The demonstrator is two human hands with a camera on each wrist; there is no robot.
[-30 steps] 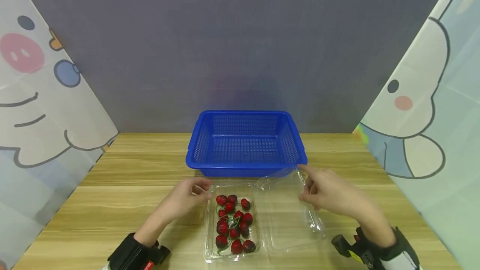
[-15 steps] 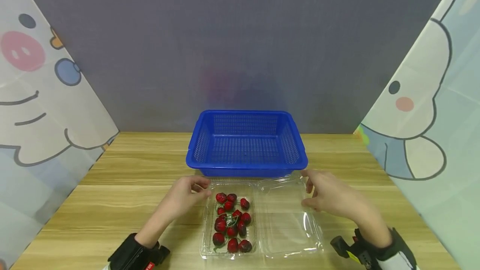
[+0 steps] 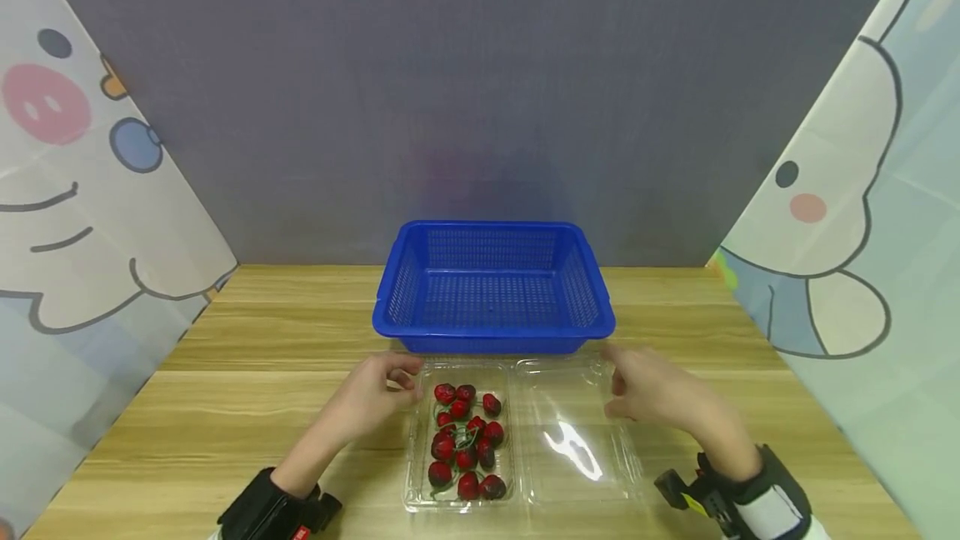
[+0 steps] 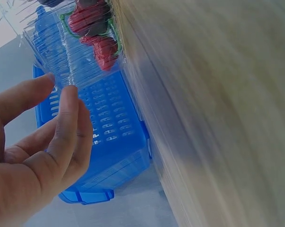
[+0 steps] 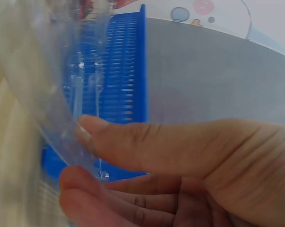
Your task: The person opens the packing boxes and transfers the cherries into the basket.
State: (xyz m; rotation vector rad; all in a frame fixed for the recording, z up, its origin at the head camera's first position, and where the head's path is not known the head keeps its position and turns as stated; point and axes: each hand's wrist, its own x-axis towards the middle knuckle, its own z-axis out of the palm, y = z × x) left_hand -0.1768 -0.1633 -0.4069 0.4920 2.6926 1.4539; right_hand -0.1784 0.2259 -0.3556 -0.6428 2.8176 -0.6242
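A clear plastic clamshell box [image 3: 414, 473] stands unfolded on the table, its tray on the left and its lid [image 3: 551, 473] on the right. Several dark red cherries [image 3: 467, 457] with green stems lie in the tray. My left hand [image 3: 371, 397] pinches the tray's far left corner between thumb and forefinger, as the left wrist view [image 4: 43, 146] shows. At the lid's far right edge is my right hand [image 3: 656, 390], slightly blurred. In the right wrist view, its thumb [image 5: 133, 142] lies against the clear lid, with the fingers on the other side of the edge.
Right behind the box stands a blue perforated basket [image 3: 491, 332] with nothing in it. A grey panel [image 3: 480, 90] rises at the back of the wooden table [image 3: 285, 332]. Cartoon-printed panels [image 3: 825, 215] flank both sides.
The lid has come down from a tilt to lie nearly flat, my right hand lowering with it. A bright reflection now shows on the lid. My left hand has stayed at the tray corner.
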